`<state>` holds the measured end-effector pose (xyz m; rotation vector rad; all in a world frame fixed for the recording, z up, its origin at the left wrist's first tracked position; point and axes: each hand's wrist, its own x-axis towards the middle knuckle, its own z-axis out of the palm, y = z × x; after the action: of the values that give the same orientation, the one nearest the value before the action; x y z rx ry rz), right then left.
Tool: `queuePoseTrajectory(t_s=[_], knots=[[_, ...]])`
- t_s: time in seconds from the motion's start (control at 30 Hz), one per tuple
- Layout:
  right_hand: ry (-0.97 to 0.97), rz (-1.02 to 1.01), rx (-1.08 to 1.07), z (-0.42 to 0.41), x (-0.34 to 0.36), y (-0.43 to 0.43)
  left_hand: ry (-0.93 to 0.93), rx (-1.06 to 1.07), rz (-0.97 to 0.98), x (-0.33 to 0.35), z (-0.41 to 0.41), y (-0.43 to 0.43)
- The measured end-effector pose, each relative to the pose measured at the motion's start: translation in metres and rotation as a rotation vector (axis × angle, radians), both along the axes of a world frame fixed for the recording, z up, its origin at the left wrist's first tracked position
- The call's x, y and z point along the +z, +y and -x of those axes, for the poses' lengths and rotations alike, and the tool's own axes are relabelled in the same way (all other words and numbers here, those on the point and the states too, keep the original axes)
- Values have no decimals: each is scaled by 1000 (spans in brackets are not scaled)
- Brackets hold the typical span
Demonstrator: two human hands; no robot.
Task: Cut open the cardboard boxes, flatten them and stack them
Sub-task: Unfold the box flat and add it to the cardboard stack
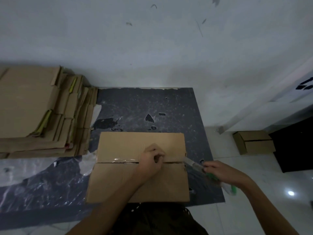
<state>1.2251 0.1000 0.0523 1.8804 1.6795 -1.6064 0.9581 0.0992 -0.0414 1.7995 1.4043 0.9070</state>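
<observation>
A closed cardboard box [118,182] lies on the dark mat in front of me, its top seam covered by clear tape [122,160]. My left hand [151,161] rests on the seam near the middle, fingers curled against the tape. My right hand [220,172] grips a green-handled cutter [194,164], whose blade end meets the seam at the box's right edge. A tall stack of flattened cardboard [30,112] stands at the left against the wall.
A dark speckled mat [145,106] covers the floor under the box. A small brown box [254,141] sits at the right beside a black object [294,146]. Crumpled clear plastic [88,161] lies left of the box. A white wall rises behind.
</observation>
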Motion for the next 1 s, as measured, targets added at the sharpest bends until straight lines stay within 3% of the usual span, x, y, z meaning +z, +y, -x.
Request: queuePoseTrajectory(t_s=[0.1,0.17,0.27,0.37,0.43,0.57,0.73,0.9,1.0], knots=[[188,-16,-151,42,4,-6,-23,10,21,19,3,-6],[247,-110,-200,79,0,-8,-89,14,146,36,4,-19],[200,-308,-52,143,-7,-7,-264,126,367,45,10,-39],[162,-336,137,201,-9,-6,-378,373,593,49,34,-48],[108,-406,318,229,-5,-2,-391,464,621,49,63,-52],[-224,-756,638,260,-11,23,46,419,349,41,142,-70],[-413,-531,928,294,-32,57,671,243,151,39,215,-94],[-484,-486,1043,312,-33,72,827,135,6,26,240,-89],[-501,-524,1093,312,-34,73,829,99,-84,22,253,-85]])
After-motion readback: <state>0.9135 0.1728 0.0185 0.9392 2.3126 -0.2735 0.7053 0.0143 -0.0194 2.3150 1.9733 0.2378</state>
